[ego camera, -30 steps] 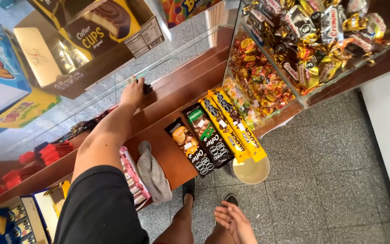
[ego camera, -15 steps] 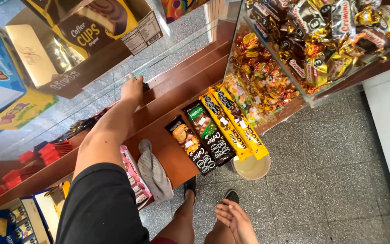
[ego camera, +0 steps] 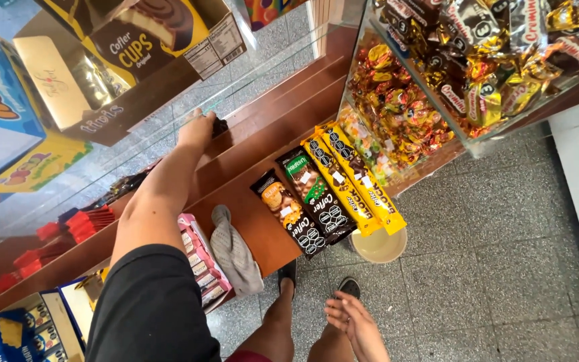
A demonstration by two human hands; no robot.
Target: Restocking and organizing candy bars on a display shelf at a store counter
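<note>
My left hand [ego camera: 198, 129] reaches out along a stepped wooden counter ledge [ego camera: 269, 114] below a glass pane. Its fingers curl over a small dark thing [ego camera: 220, 125] on the ledge; whether they grip it is unclear. My right hand [ego camera: 355, 323] hangs low over the floor by my legs, palm up, fingers apart, holding nothing. Between the hands lie long biscuit packs on the wooden shelf: an orange-and-black one [ego camera: 288, 213], a green-and-black one [ego camera: 317, 201] and two yellow ones [ego camera: 355, 179].
A grey cloth [ego camera: 236, 253] and a pink wafer box [ego camera: 201, 263] lie on the shelf. A glass case of wrapped sweets [ego camera: 397, 110] stands right. A cream bowl [ego camera: 380, 247] sits on the speckled floor. Red packs [ego camera: 83, 224] lie left.
My left hand stays on the ledge and my right hand stays low. The view has shifted slightly.
</note>
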